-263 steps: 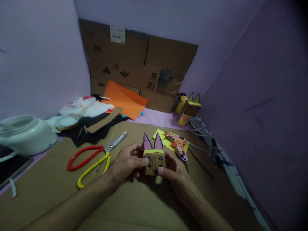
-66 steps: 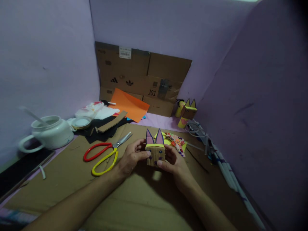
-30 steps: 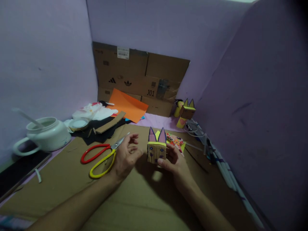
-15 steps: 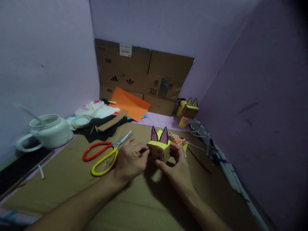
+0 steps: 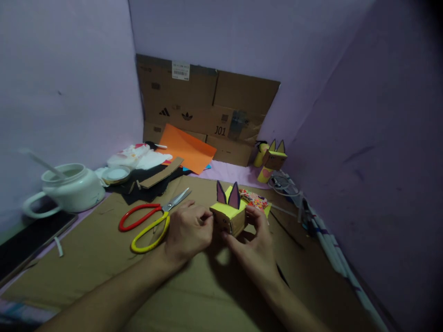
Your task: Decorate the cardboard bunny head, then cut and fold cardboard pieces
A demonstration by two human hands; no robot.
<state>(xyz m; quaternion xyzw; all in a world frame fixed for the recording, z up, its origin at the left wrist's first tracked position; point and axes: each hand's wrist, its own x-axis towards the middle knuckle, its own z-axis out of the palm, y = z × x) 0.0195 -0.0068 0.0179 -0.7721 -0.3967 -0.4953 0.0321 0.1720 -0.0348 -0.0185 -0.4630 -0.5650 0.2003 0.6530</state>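
Note:
A small cardboard cube (image 5: 231, 217) with a yellow top and two pink pointed ears sits between my hands, turned so a corner faces me. My left hand (image 5: 188, 230) pinches its left side with fingers curled. My right hand (image 5: 254, 242) grips its right side, thumb at the front and fingers round the back. Both hands rest low over the brown cardboard sheet (image 5: 104, 244) that covers the work surface.
Red-and-yellow scissors (image 5: 148, 219) lie left of my hands. A white pot (image 5: 69, 189), a phone (image 5: 31, 240), orange paper (image 5: 187, 147), and a flattened box (image 5: 207, 110) stand behind. A second eared figure (image 5: 273, 159), patterned paper (image 5: 254, 199) and cables (image 5: 287, 186) lie at right.
My left hand, which had come off the cube a second ago, has closed on its left side again. The cube has been turned so its yellow top and a corner face me.

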